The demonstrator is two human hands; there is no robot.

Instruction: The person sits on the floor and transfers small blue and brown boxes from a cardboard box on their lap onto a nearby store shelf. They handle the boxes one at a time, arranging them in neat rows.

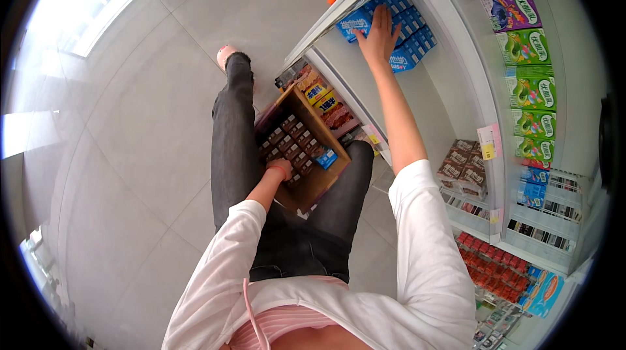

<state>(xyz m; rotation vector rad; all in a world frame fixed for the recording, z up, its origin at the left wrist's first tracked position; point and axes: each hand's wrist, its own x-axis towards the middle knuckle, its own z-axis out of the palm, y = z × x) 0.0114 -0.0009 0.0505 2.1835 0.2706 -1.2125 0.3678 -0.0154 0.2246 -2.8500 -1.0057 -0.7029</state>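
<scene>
My right hand (380, 39) reaches into a white store shelf, its fingers spread over the tops of blue drink cartons (414, 27) standing in rows at the shelf's far end. My left hand (280, 169), with a red band at the wrist, is down inside an open cardboard box (318, 193) held between my legs. Its fingers are bent at some brown drink cartons (288, 145); whether they grip one cannot be made out. One or more blue cartons (326, 157) lie at the box's right corner beside the brown ones.
Brown carton packs (463, 166) stand nearer on the same shelf. Purple cartons (516, 10) and green cartons (533, 88) line the shelf to the right. Snack boxes (328, 103) sit low behind the cardboard box. Price tags (488, 142) hang on the shelf edge. Red packets (494, 269) fill a display at lower right.
</scene>
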